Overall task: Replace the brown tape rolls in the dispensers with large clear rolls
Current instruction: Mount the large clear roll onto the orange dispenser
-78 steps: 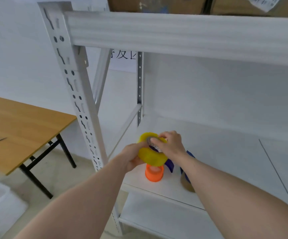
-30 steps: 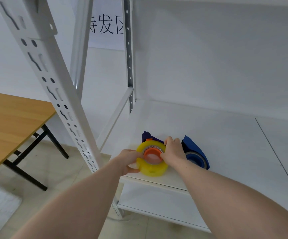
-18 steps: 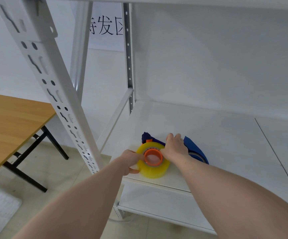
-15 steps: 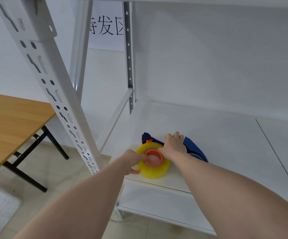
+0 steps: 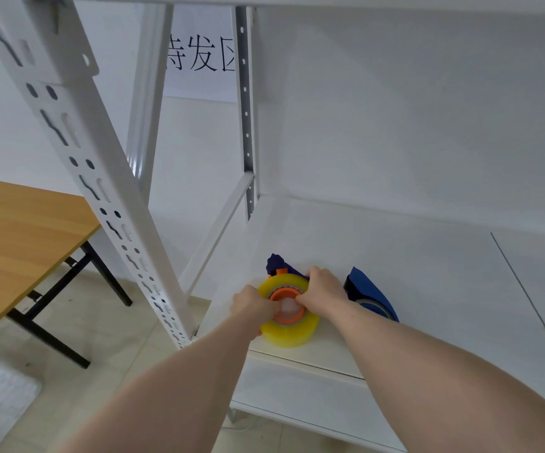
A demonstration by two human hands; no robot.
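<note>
A large clear roll (image 5: 289,328), yellowish in bulk, lies flat on the white shelf (image 5: 395,273) around the orange hub (image 5: 287,307) of a dark blue dispenser (image 5: 276,263). My left hand (image 5: 251,305) grips the roll's left side, thumb at the hub. My right hand (image 5: 325,294) presses on its right and top edge. A second blue dispenser (image 5: 369,294) lies just right of my right hand, its roll mostly hidden.
A slotted white upright (image 5: 101,197) of the rack stands close on the left. A wooden table (image 5: 19,237) with black legs is farther left. A lower shelf (image 5: 297,393) sits under the one in use. A paper sign (image 5: 199,57) hangs on the wall.
The roll came down from mid-air onto the orange hub and now sits fully around it. Both hands stay on the roll, pressing lower. The camera dipped toward the shelf.
</note>
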